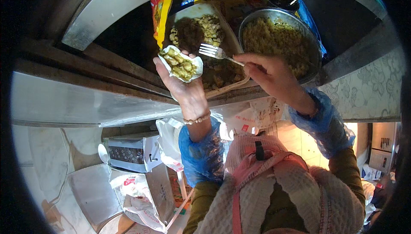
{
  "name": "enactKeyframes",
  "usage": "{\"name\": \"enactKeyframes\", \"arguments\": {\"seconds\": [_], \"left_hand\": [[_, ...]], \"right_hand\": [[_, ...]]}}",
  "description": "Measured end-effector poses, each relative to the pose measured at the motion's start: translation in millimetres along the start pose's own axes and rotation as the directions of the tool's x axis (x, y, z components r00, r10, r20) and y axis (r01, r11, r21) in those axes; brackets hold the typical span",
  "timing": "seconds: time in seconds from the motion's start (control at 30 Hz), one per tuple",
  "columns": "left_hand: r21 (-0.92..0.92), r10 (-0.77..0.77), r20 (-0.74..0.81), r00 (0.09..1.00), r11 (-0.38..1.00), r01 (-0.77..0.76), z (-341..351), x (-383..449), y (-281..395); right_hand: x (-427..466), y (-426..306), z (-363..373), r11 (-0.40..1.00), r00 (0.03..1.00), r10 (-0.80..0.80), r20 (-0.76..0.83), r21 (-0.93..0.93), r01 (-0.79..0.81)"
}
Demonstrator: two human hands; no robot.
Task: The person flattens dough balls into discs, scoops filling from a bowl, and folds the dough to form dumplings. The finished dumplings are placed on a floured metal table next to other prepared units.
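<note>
My left hand (188,89) holds a thin white dough wrapper (199,65) on its fingers, cupped around a yellow-green chunky filling (180,65). In my right hand (268,73) is a metal fork (213,51), its tines just right of the wrapper and above a tray. The rectangular tray (228,30) holds chopped yellowish filling (210,30) at its far part and darker food nearer me. To its right stands a round metal bowl (245,20) full of a crumbly yellowish mixture (276,42). Blue plastic sleeve covers are on both forearms.
A small dark bowl (279,1) with a utensil stands behind the metal bowl. A red and yellow packet (162,18) lies left of the tray. The metal counter edge (128,105) runs before me. Below it are an open cardboard box (163,192) and white plastic bags (170,140).
</note>
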State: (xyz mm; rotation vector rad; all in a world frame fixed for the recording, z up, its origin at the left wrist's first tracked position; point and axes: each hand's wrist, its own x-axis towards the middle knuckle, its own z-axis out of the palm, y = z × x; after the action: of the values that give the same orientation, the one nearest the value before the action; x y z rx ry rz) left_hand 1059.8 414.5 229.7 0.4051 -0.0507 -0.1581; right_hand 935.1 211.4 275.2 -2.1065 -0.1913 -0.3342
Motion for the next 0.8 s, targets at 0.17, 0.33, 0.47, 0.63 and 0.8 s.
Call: {"name": "enactKeyframes", "arguments": {"seconds": [0.17, 0.33, 0.47, 0.63, 0.8], "left_hand": [[-0.015, -0.032, 0.009, 0.999, 0.999, 0.032, -1.6, 1.6, -1.8], [0.056, -0.080, 0.001, 0.997, 0.995, 0.080, 9.9, -14.0, -5.9], [0.143, -0.168, -0.005, 0.986, 0.976, 0.166, 14.0, -24.5, -5.0], [0.251, -0.173, -0.059, 0.983, 0.951, 0.182, 18.0, -29.4, -6.3], [0.284, -0.206, -0.055, 0.977, 0.935, 0.213, 23.1, -29.6, -7.1]], "right_hand": [[0.6, 0.5, 7.6, 0.917, 0.955, -0.250, -0.158, -0.357, 0.181], [6.5, 16.0, 9.0, 0.763, 0.980, -0.201, -0.003, -0.628, 0.155], [5.7, 24.3, 10.6, 0.877, 0.963, -0.227, -0.148, -0.461, 0.135], [12.5, -7.9, -2.2, 0.889, 0.906, -0.399, -0.142, -0.299, 0.345], [25.0, -1.6, 6.4, 0.863, 0.900, -0.393, -0.191, -0.413, 0.289]]}}
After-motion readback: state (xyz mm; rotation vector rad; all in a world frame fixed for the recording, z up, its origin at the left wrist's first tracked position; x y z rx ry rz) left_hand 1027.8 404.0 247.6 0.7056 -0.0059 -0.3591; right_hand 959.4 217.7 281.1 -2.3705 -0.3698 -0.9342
